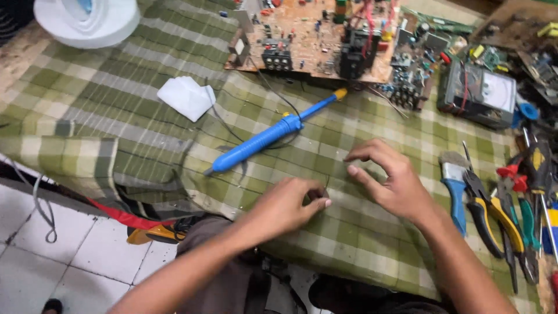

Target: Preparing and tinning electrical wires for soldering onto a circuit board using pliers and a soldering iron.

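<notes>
Near front edge of plaid-covered desk [145,116]: left hand [288,206] pinched shut on thin wire [326,185], standing roughly upright. Right hand [389,180] open, fingers curled, just right of wire, touching nothing. Blue desoldering pump [273,134] lying diagonally, up-left.

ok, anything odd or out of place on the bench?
The checked cloth is rucked up and folded over at its left edge, not flat. A crumpled white tissue lies loose beside the blue desoldering pump. Nothing looks spilled or broken.

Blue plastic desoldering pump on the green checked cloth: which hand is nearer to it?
Left. The left hand lies just below and right of the blue plastic desoldering pump; the right hand sits farther right.
</notes>
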